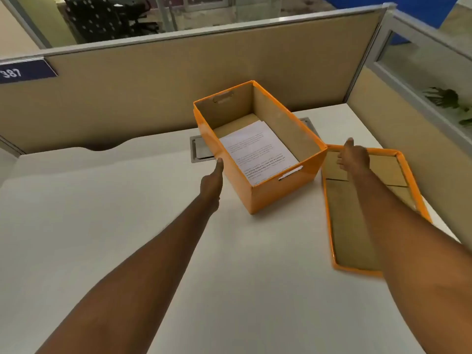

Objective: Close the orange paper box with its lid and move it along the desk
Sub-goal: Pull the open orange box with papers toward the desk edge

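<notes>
Orange paper box (pixel 268 192) open on white tabletop (pixel 127 213), printed sheets (pixel 258 152) inside. Lid (pixel 357 218) upturned at 3 o'clock, just beside. Left hand (pixel 212 182) at box's 9 o'clock wall, right hand (pixel 353 157) over lid's far end; grip of either unclear.

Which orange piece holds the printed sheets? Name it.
The deep orange box, standing open mid-desk; white sheets lie on its floor. The shallow lid to its right lies inside-up and holds none.
</notes>
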Motion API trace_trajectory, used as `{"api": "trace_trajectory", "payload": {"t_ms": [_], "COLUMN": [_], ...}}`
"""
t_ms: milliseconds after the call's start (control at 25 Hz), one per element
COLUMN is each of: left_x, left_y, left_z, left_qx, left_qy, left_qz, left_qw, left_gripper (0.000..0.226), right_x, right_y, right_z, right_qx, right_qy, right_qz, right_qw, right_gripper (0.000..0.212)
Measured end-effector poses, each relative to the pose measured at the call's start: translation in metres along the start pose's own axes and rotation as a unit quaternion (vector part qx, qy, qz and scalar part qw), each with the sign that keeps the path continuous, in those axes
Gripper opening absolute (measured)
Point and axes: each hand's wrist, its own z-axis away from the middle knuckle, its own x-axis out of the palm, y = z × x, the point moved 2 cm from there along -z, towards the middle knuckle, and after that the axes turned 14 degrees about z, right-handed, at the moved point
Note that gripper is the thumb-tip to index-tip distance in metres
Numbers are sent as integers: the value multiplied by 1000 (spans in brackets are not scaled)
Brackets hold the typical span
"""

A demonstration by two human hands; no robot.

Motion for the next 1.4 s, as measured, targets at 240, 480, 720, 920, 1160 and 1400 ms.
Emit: {"api": "trace_trajectory", "payload": {"t_ms": [240,480,720,920,1160,1400], "left_x": [43,65,66,50,4,-64], "left_y": [19,5,3,9,11,-6], "left_z": [-28,-56,-66,-54,-8,63], "left_qx": [12,17,31,35,53,73], "left_qy": [14,32,78,80,56,33], "left_qz": [44,11,18,17,35,29], "left_qw": [999,999,996,996,996,996], "left_gripper": [85,49,18,22,23,50], "right_x": [2,36,49,44,31,22], "right_y": [-58,-80,-76,-75,-60,-25], "right_z": [-29,-48,-54,-26,48,153], "right_qx": [-112,-196,-180,-198,-195,-195], "right_qy": [-173,-319,-302,-264,-217,-192], "right_qz": [-12,137,128,122,105,67], "right_qw": [978,917,927,936,951,959], "right_gripper": [75,66,46,42,39,38]}}
